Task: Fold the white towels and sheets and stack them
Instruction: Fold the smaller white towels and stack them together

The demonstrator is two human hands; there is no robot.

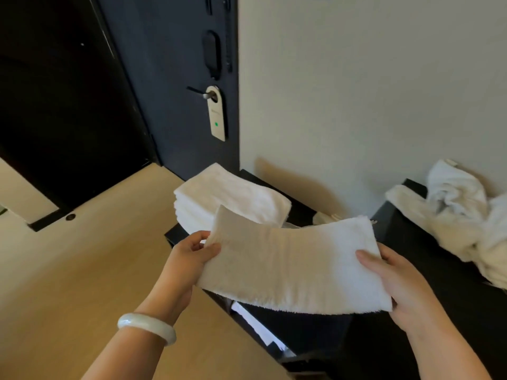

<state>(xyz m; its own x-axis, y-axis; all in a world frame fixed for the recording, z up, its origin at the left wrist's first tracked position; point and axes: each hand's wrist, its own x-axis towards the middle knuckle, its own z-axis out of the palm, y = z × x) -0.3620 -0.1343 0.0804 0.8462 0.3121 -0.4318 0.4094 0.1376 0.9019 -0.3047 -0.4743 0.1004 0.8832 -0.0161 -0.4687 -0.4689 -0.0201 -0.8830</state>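
The towel (296, 267) hangs between the left hand (189, 259) and the right hand (403, 286), just in front of the stack of folded towels (230, 198) on the low bench (301, 208) by the wall (356, 105). To the right, a heap of loose towels (461, 215) lies on the taller cabinet (417, 242). Behind the stack, a tag (216, 116) hangs from the door handle (199, 92).

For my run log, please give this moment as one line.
left hand, right hand: holding towel | stack: behind towel | crumpled pile: far right
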